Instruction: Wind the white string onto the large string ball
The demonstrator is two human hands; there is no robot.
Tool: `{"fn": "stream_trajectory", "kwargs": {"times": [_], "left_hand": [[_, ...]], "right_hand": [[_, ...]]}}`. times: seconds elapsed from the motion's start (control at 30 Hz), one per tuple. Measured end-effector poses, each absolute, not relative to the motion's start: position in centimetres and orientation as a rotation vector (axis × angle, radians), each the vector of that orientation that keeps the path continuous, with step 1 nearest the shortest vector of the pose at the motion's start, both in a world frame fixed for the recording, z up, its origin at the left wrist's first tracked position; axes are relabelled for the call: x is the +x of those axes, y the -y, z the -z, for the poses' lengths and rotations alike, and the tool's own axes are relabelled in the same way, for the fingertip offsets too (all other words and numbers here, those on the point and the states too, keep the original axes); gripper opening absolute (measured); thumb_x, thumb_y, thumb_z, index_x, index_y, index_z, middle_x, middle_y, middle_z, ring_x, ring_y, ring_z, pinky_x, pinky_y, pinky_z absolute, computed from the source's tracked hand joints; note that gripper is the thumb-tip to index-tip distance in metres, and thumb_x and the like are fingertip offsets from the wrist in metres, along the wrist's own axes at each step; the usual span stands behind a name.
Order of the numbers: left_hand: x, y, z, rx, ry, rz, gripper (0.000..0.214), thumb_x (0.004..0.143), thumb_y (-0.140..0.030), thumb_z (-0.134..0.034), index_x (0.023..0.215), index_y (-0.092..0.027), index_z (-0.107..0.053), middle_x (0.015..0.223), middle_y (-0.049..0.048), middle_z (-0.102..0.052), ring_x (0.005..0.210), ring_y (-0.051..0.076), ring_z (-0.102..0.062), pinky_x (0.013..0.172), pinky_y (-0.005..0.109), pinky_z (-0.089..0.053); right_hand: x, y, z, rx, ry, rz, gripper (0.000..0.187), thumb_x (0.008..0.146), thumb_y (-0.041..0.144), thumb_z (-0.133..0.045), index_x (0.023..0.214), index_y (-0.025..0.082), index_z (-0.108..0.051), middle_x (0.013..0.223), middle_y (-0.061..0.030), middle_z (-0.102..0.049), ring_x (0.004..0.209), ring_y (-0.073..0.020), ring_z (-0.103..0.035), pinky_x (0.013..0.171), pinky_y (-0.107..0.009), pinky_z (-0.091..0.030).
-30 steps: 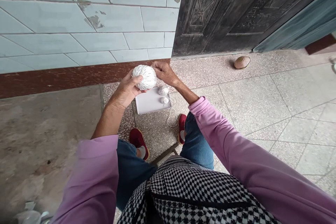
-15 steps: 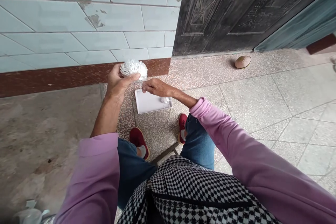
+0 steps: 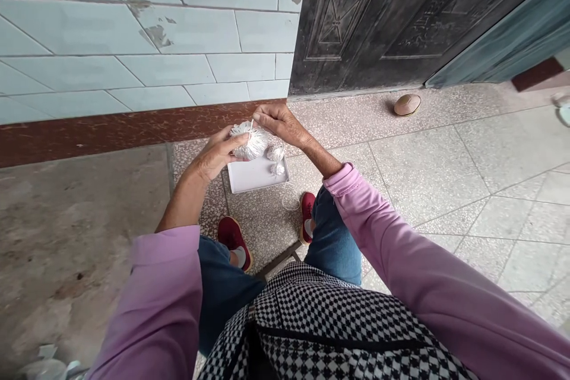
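My left hand (image 3: 219, 153) is closed around a fluffy white yarn pompom (image 3: 253, 143), its thumb lying across the strands. Just above and right of the pompom, my right hand (image 3: 278, 123) pinches a white strand of yarn (image 3: 251, 129) that runs down to the pompom. Below both hands a shallow white tray (image 3: 249, 178) lies on the floor. Small white yarn balls (image 3: 276, 154) rest at the tray's right end, and a loose loop of string (image 3: 290, 199) trails over its edge onto the floor.
A tiled wall (image 3: 178, 29) with a brown skirting stands ahead, and a dark carved door (image 3: 356, 29) is to its right. A brown rounded object (image 3: 407, 105) lies on the floor by the door. My red shoes (image 3: 232, 236) flank the space below the tray.
My left hand has brought the pompom right and slightly down. My right hand has moved up and right, now with a strand between its fingers. More yarn shows in the tray.
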State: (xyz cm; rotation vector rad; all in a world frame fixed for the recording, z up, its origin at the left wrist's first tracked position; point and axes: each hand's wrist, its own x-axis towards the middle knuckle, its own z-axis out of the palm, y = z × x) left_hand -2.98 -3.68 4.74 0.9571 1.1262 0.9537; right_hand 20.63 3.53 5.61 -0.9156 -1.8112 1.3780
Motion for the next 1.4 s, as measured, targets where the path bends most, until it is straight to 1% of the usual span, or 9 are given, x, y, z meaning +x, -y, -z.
{"fn": "stream_trajectory", "kwargs": {"times": [0.23,0.4,0.5,0.67,0.8,0.9,0.97,1.1,1.4], "left_hand": [[-2.9,3.8,-4.8,0.961,-1.037,-0.967,0.077,0.084,-0.071,-0.115,0.138,-0.023,-0.089,0.134,0.0213,-0.091,0.131,0.047,-0.090,0.090,0.053,-0.085],[-2.8,3.6,-4.8,0.949,-0.972,-1.019,0.082,0.074,-0.073,-0.116,0.136,-0.025,-0.090,0.131,0.0201,-0.092,0.141,0.053,-0.088,0.102,0.059,-0.085],[-2.3,3.5,-5.0,0.935,-0.944,-1.113,0.087,0.070,-0.080,-0.113,0.133,-0.025,-0.088,0.139,0.0206,-0.092,0.157,0.056,-0.080,0.109,0.060,-0.084],[-2.7,2.6,-4.6,0.953,-0.976,-1.303,0.082,0.079,-0.082,-0.109,0.127,-0.023,-0.077,0.149,0.0178,-0.087,0.175,0.051,-0.063,0.120,0.057,-0.075],[-4.2,1.3,-3.2,0.969,-1.154,-1.429,0.089,0.076,-0.074,-0.116,0.127,-0.025,-0.062,0.141,0.0081,-0.082,0.149,0.035,-0.070,0.112,0.048,-0.066],[-5.4,0.5,-2.3,0.993,-1.364,-1.498,0.095,0.065,-0.061,-0.123,0.125,-0.025,-0.060,0.128,0.0012,-0.078,0.123,0.024,-0.066,0.107,0.042,-0.059],[-6.0,0.4,-2.1,1.067,-1.454,-1.443,0.088,0.068,-0.049,-0.123,0.127,-0.022,-0.063,0.124,-0.0010,-0.078,0.116,0.021,-0.064,0.106,0.040,-0.056],[-6.1,1.5,-2.9,1.223,-1.464,-1.254,0.064,0.083,-0.041,-0.110,0.131,-0.018,-0.075,0.120,0.0013,-0.082,0.115,0.026,-0.069,0.106,0.043,-0.059],[-3.8,3.5,-4.5,1.111,-1.182,-1.019,0.068,0.077,-0.067,-0.112,0.125,-0.024,-0.089,0.123,0.0151,-0.089,0.115,0.040,-0.084,0.088,0.046,-0.074]], "right_hand": [[20.3,-5.0,-4.3,-0.899,1.768,-1.344,0.067,0.130,0.068,-0.086,0.088,0.025,-0.057,0.078,0.0052,-0.046,0.075,-0.0158,-0.040,0.069,-0.029,-0.042],[19.9,-5.8,-3.3,-0.908,1.725,-1.315,0.065,0.130,0.064,-0.085,0.087,0.026,-0.054,0.081,0.0054,-0.044,0.077,-0.0165,-0.036,0.072,-0.030,-0.040],[19.4,-6.0,-2.8,-0.973,1.768,-1.253,0.061,0.131,0.053,-0.084,0.086,0.026,-0.052,0.082,0.0048,-0.045,0.079,-0.0172,-0.039,0.075,-0.030,-0.039],[18.6,-4.5,-2.7,-1.027,2.010,-1.144,0.043,0.131,0.019,-0.070,0.091,0.024,-0.057,0.089,0.0005,-0.060,0.091,-0.0198,-0.056,0.090,-0.032,-0.046],[17.8,-2.5,-2.7,-0.889,2.241,-1.167,0.034,0.131,0.012,-0.067,0.098,0.023,-0.067,0.098,-0.0040,-0.073,0.097,-0.0227,-0.063,0.098,-0.036,-0.048],[17.4,-1.3,-3.1,-0.755,2.292,-1.240,0.037,0.132,0.017,-0.069,0.096,0.022,-0.070,0.092,-0.0027,-0.070,0.092,-0.0222,-0.061,0.093,-0.037,-0.047],[17.6,-1.0,-3.7,-0.702,2.257,-1.273,0.038,0.135,0.027,-0.072,0.098,0.020,-0.073,0.087,-0.0006,-0.066,0.088,-0.0210,-0.058,0.088,-0.035,-0.047],[18.9,-1.3,-5.6,-0.777,2.112,-1.273,0.042,0.136,0.043,-0.077,0.101,0.020,-0.076,0.084,0.0014,-0.059,0.081,-0.0191,-0.049,0.080,-0.034,-0.043],[20.3,-2.4,-7.7,-0.981,1.855,-1.256,0.047,0.124,0.037,-0.092,0.086,0.024,-0.067,0.083,0.0001,-0.060,0.086,-0.0201,-0.050,0.082,-0.036,-0.043]]}}
